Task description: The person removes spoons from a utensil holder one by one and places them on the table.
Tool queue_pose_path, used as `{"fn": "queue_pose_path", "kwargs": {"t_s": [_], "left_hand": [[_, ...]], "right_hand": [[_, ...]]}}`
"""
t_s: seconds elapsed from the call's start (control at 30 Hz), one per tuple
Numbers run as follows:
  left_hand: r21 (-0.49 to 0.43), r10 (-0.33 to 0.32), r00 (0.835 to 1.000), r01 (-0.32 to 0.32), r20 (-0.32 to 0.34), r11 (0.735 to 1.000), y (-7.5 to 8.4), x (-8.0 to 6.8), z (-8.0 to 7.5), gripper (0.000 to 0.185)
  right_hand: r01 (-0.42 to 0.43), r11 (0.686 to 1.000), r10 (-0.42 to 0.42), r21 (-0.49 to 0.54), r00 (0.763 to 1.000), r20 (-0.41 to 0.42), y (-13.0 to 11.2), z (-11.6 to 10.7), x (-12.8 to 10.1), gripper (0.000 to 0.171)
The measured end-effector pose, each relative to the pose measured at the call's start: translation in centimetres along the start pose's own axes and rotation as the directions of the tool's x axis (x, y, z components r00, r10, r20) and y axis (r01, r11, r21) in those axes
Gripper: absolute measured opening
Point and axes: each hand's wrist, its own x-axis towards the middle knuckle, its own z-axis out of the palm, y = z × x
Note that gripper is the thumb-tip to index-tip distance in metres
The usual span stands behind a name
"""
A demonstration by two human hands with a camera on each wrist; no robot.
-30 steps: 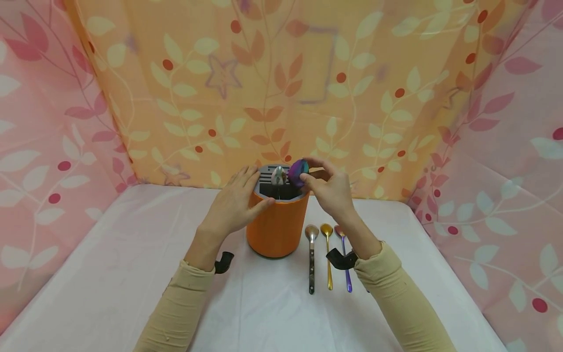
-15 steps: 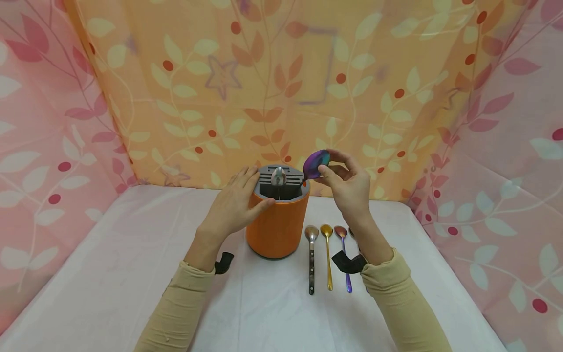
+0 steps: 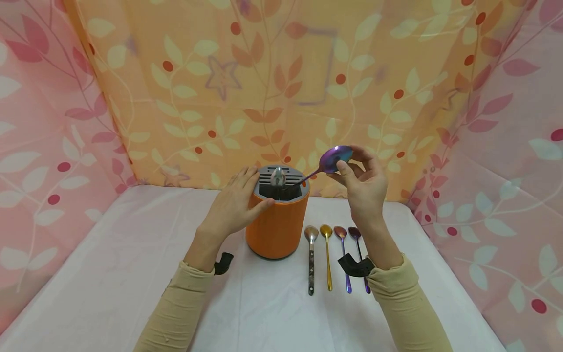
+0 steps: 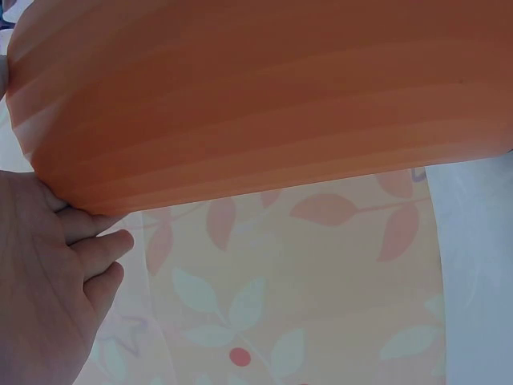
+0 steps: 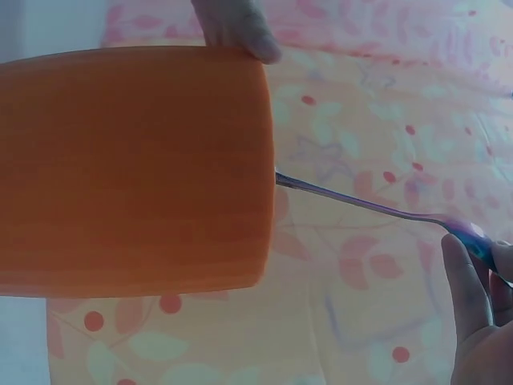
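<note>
In the head view my right hand (image 3: 366, 183) pinches the bowl of a purple-teal iridescent spoon (image 3: 333, 159) between thumb and fingers, bowl upward. Its thin handle slopes down to the left, the lower end hidden inside the orange utensil holder (image 3: 277, 230). The right wrist view shows the spoon handle (image 5: 353, 198) running out past the holder's rim. Against the holder's left side rests my left hand (image 3: 234, 203), fingers straight along the rim and thumb on the front edge. A silver spoon (image 3: 278, 177) stands bowl-up in the holder's slotted grey and black insert (image 3: 290, 172).
Right of the holder lie a silver spoon with a dark riveted handle (image 3: 311, 259), a gold spoon (image 3: 328, 259), a copper-bowled purple spoon (image 3: 340, 232) and a dark purple spoon (image 3: 355, 232). A white cloth (image 3: 110, 274) covers the table. Floral curtains (image 3: 272, 73) enclose it.
My right hand has moved right and slightly up with the iridescent spoon, so more of its handle shows and it tilts further over. The left hand and holder stay put.
</note>
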Motion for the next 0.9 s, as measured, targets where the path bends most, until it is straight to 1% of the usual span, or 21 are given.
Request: {"fn": "queue_pose_path", "kwargs": {"t_s": [0.1, 0.3, 0.47, 0.63, 0.73, 0.9], "left_hand": [[-0.003, 0.005, 1.0, -0.005, -0.003, 1.0, 0.0, 0.0, 0.0, 0.096], [-0.008, 0.006, 1.0, -0.006, -0.007, 1.0, -0.1, -0.1, 0.0, 0.096], [-0.005, 0.004, 1.0, -0.004, -0.011, 1.0, -0.1, -0.1, 0.0, 0.097], [-0.002, 0.002, 1.0, -0.002, -0.009, 1.0, -0.1, -0.1, 0.1, 0.098], [-0.004, 0.002, 1.0, -0.002, -0.005, 1.0, -0.1, -0.1, 0.0, 0.098], [-0.013, 0.0, 1.0, 0.0, -0.006, 1.0, 0.0, -0.2, -0.1, 0.096]], "right_hand": [[-0.005, 1.0, 0.006, 0.025, 0.999, -0.044, -0.1, -0.4, 0.1, 0.038], [-0.032, 0.995, 0.043, 0.09, 0.992, -0.123, -0.3, -1.4, 0.3, 0.039], [-0.017, 0.989, 0.044, 0.15, 0.983, -0.179, -0.7, -2.3, 0.6, 0.04], [-0.006, 0.977, 0.062, 0.213, 0.965, -0.255, -1.1, -3.6, 1.0, 0.037], [-0.004, 0.965, 0.085, 0.261, 0.95, -0.3, -1.3, -4.6, 1.2, 0.037], [0.02, 0.959, 0.084, 0.282, 0.933, -0.35, -1.5, -6.7, 1.4, 0.035]]}}
